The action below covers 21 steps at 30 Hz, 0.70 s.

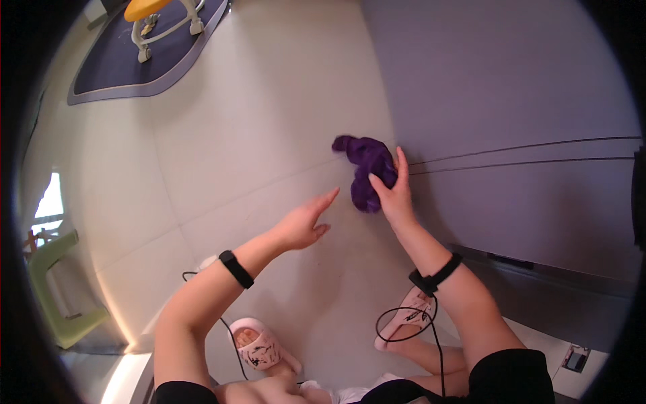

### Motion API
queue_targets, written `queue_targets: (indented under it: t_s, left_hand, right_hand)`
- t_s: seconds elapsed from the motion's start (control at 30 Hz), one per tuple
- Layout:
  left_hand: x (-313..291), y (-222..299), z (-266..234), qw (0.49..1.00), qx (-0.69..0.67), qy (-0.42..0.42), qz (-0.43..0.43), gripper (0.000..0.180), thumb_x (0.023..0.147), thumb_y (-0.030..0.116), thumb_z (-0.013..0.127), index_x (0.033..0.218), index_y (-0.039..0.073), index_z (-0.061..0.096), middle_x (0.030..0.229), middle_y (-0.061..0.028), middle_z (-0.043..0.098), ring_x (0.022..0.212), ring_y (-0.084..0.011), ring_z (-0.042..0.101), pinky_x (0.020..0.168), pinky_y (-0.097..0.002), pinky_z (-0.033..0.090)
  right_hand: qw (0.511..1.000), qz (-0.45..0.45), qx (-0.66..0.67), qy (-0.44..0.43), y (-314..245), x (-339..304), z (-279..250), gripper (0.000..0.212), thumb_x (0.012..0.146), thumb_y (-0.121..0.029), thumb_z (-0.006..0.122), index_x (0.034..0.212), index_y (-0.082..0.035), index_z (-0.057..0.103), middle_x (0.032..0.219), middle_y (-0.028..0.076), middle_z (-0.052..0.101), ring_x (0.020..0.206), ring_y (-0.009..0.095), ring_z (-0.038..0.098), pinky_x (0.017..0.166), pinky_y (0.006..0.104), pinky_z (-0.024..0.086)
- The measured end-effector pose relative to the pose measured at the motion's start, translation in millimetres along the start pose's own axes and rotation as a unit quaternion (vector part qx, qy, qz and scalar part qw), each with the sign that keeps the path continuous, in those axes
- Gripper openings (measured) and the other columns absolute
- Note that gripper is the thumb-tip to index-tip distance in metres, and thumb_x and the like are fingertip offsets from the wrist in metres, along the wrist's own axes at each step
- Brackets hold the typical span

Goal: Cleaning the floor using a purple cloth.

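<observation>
A crumpled dark purple cloth (367,161) hangs from my right hand (399,192), bunched between the thumb and the fingers. Most of those fingers are hidden behind the cloth. My right hand is close to the grey-purple cabinet front (511,87) on the right. To the left of the cloth and apart from it is my left hand (304,222). It holds nothing, its fingers stretched forward and its thumb apart from them.
Pale tiled floor (256,135) lies below. My feet in pink slippers (261,350) stand on it. A thin black cable (441,343) loops near the right foot. A wheeled chair base (168,34) stands on a dark mat (101,67) at far left; a green plastic frame (50,296) is at left.
</observation>
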<state>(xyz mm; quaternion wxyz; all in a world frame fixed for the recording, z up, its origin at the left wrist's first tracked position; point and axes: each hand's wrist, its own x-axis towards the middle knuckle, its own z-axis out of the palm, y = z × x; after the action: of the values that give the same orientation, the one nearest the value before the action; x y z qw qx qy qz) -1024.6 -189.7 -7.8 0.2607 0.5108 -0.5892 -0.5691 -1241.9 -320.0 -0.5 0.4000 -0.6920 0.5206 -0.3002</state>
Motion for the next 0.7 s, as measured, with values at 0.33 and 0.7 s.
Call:
queue_targets:
  t_s: [0.33, 0.7]
  left_hand:
    - [105.9, 0.6, -42.7, 0.900, 0.414, 0.109, 0.078, 0.073, 0.094, 0.026, 0.063, 0.156, 0.023, 0.025, 0.159, -0.0119, 0.029, 0.145, -0.0428, 0.026, 0.115, -0.0568, 0.028]
    - [237.9, 15.0, -91.7, 0.872, 0.483, 0.079, 0.020, 0.079, 0.090, 0.010, 0.060, 0.158, 0.019, 0.020, 0.161, -0.0097, 0.028, 0.147, -0.0384, 0.025, 0.118, -0.0475, 0.028]
  right_hand:
    - [0.938, 0.152, -0.310, 0.037, 24.0, 78.5, 71.7, 0.077, 0.098, -0.051, 0.052, 0.158, -0.028, 0.010, 0.162, 0.024, 0.009, 0.146, 0.052, 0.012, 0.110, 0.0687, 0.015]
    - [0.934, 0.175, -0.311, 0.005, 2.4, 151.4, 81.3, 0.087, 0.090, -0.043, 0.068, 0.155, -0.029, 0.011, 0.163, 0.017, 0.007, 0.147, 0.041, 0.012, 0.114, 0.0591, 0.013]
